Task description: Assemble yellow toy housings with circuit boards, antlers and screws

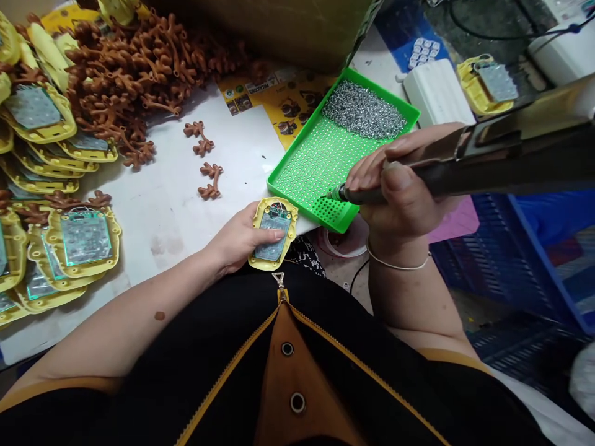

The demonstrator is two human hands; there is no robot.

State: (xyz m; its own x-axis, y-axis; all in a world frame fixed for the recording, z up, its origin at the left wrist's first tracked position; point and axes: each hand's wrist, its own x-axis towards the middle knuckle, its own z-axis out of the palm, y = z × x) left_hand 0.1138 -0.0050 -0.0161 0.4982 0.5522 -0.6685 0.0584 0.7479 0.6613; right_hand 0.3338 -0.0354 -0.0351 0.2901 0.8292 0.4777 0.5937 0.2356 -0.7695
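Note:
My left hand (238, 238) grips a yellow plastic casing (292, 224) near my body, the thumb pressed on the grey-covered circuit board (272, 248) inside it. My right hand (409, 186) is wrapped round a dark electric screwdriver (469, 170) that points left. The driver's tip is over the near end of a green perforated tray (302, 148); whether it touches the tray I cannot tell. A heap of small silvery screws (365, 108) fills the tray's far end. Two brown antler-shaped pieces (211, 181) lie on the white table to the left of the tray.
Stacked yellow casings with boards (86, 238) stand along the left. A large pile of brown antler-shaped pieces (134, 68) lies behind, beside a cardboard box (297, 31). Another yellow casing (488, 87) sits at the far right. Blue crates (515, 248) are below right.

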